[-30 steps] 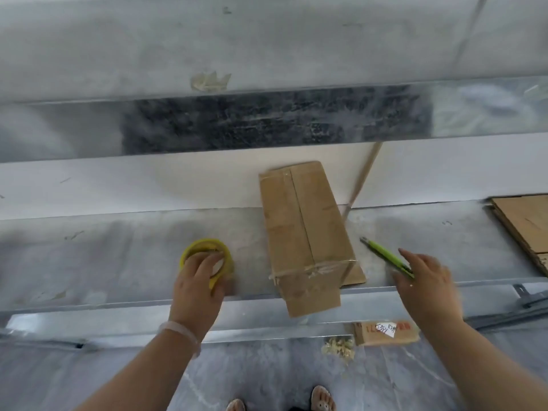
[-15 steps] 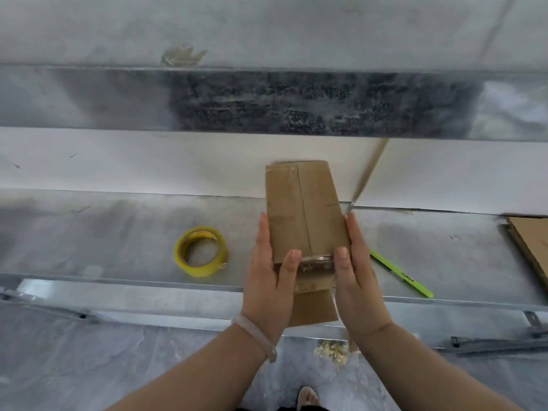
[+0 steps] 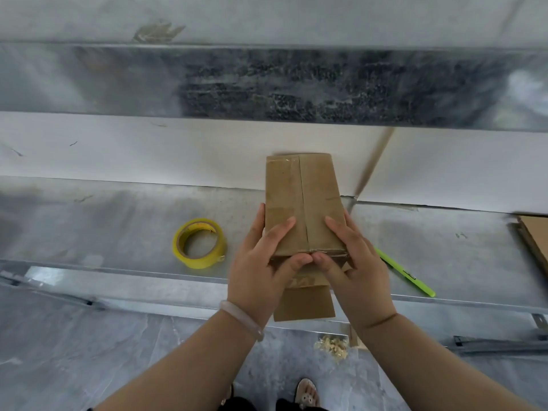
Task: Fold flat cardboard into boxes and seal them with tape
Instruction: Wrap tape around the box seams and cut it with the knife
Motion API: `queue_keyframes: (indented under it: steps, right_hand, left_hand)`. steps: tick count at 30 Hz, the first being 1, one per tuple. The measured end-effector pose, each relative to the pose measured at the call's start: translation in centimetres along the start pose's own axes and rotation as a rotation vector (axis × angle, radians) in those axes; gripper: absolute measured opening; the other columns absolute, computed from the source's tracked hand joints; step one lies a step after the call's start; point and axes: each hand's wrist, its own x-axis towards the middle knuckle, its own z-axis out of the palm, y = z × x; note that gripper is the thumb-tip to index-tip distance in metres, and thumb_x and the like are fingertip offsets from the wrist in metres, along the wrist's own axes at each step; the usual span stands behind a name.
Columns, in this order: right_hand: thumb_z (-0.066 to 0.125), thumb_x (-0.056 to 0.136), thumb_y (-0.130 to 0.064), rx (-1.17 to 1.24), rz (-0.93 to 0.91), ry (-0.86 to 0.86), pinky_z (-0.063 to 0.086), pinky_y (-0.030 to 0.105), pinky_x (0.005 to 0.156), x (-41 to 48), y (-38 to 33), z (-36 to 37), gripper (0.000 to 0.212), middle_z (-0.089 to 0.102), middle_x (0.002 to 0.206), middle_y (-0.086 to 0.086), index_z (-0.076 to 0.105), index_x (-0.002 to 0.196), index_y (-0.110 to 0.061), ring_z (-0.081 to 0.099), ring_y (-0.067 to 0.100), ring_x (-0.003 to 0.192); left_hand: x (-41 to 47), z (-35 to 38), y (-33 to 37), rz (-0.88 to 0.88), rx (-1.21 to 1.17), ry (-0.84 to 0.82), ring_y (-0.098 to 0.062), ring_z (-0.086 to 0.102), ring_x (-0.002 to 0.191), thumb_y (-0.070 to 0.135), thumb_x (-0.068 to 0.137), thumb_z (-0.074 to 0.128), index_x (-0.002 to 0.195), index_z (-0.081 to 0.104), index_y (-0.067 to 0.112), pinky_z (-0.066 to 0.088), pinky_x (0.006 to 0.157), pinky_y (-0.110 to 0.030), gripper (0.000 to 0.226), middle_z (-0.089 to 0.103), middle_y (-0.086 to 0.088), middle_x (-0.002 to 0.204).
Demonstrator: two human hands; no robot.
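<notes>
No legible text anywhere, only blurred marks on the cardboard box point(image 3: 299, 200).

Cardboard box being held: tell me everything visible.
The brown cardboard box is long and narrow, its flaps closed along a lengthwise seam on top. Glossy clear tape crosses the near edge. A loose flap hangs below the near end, which juts past the front edge of the grey metal bench. The left hand and right hand grip that end, thumbs meeting on the taped edge.

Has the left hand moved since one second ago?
Yes. The left hand went right, off the tape roll, onto the box.
</notes>
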Motion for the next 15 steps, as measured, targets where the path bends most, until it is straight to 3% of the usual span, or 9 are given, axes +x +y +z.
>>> queue_keyframes:
  steps: [3, 5, 8, 10, 15]
  right_hand:
    - [0.052, 0.086, -0.053, -0.021, -0.044, -0.039, 0.038, 0.008, 0.099, 0.3, 0.4, -0.5, 0.051, 0.038, 0.152, -0.002, 0.041, 0.136, -0.044, 0.046, 0.014, 0.131]
    - [0.049, 0.09, -0.05, -0.023, -0.073, -0.045, 0.045, 0.022, 0.1, 0.4, 0.8, -0.6, 0.049, 0.036, 0.151, -0.006, 0.039, 0.138, -0.044, 0.046, 0.015, 0.132]
    - [0.04, 0.094, -0.06, 0.023, -0.034, -0.049, 0.048, 0.039, 0.104, 0.1, 0.9, -0.6, 0.05, 0.04, 0.152, -0.004, 0.028, 0.142, -0.057, 0.046, 0.015, 0.134]
    - [0.033, 0.093, -0.062, 0.12, 0.082, -0.045, 0.043, 0.042, 0.108, -0.5, 0.4, 0.2, 0.052, 0.04, 0.15, -0.007, 0.018, 0.143, -0.06, 0.043, 0.011, 0.134]
    - [0.028, 0.097, -0.054, 0.431, 0.26, -0.047, 0.019, 0.038, 0.122, -1.2, -0.7, 1.3, 0.055, 0.019, 0.158, -0.023, 0.011, 0.149, -0.044, 0.016, -0.004, 0.145]
  left_hand:
    - [0.1, -0.1, -0.4, 0.065, 0.03, -0.019, 0.0, 0.035, 0.131, 0.066, 0.086, 0.048, 0.131, 0.047, 0.038, 0.034, 0.101, -0.007, 0.053, 0.03, -0.006, 0.154]
    - [0.1, -0.2, -0.9, 0.123, 0.052, -0.023, -0.008, 0.036, 0.135, 0.059, 0.092, 0.046, 0.134, 0.046, 0.029, 0.037, 0.102, -0.011, 0.052, 0.029, -0.007, 0.154]
    - [-0.2, 0.2, -1.2, 0.108, 0.019, -0.001, -0.013, 0.036, 0.138, 0.055, 0.096, 0.04, 0.143, 0.038, 0.018, 0.034, 0.105, -0.015, 0.059, 0.028, -0.009, 0.155]
    - [-0.7, 1.0, -0.6, 0.017, -0.071, 0.044, -0.01, 0.032, 0.14, 0.055, 0.097, 0.036, 0.149, 0.027, 0.015, 0.033, 0.11, -0.023, 0.066, 0.029, -0.005, 0.156]
    - [-1.4, 2.5, 1.3, -0.186, -0.456, 0.101, -0.01, 0.024, 0.144, 0.052, 0.096, 0.039, 0.151, 0.0, 0.025, 0.033, 0.113, -0.033, 0.072, 0.02, 0.005, 0.159]
